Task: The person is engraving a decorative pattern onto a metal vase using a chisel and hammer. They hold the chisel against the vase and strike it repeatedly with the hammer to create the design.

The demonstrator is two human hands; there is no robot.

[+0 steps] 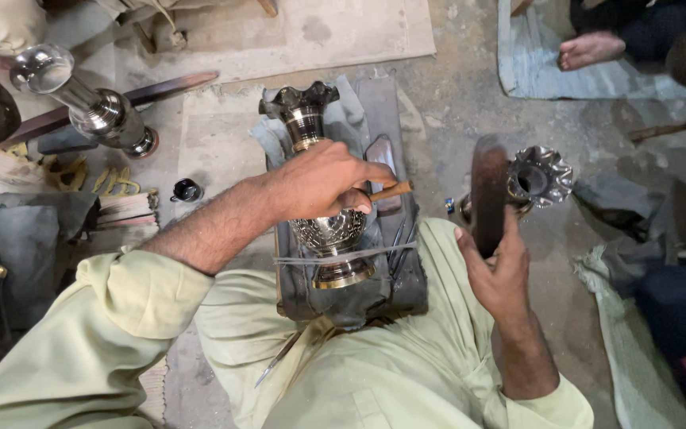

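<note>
A dark metal vase (pixel 323 171) with a fluted mouth, brass-banded neck and engraved silvery belly lies lengthwise on a grey padded block (pixel 359 294), strapped down by a thin band near its brass foot. A wooden-handled chisel (pixel 389 191) rests against its belly. Well to the right, a dark wooden mallet (pixel 488 195) stands upright.

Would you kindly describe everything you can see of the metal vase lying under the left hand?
The metal vase lies on its side on a dark padded block, scalloped dark mouth pointing away, banded neck below it. Its bulging silver body carries fine chased patterning and ends in a brass-ringed foot. A thin cord crosses it near the foot. The left hand rests over the body, holding a wooden-handled tool against it.
</note>
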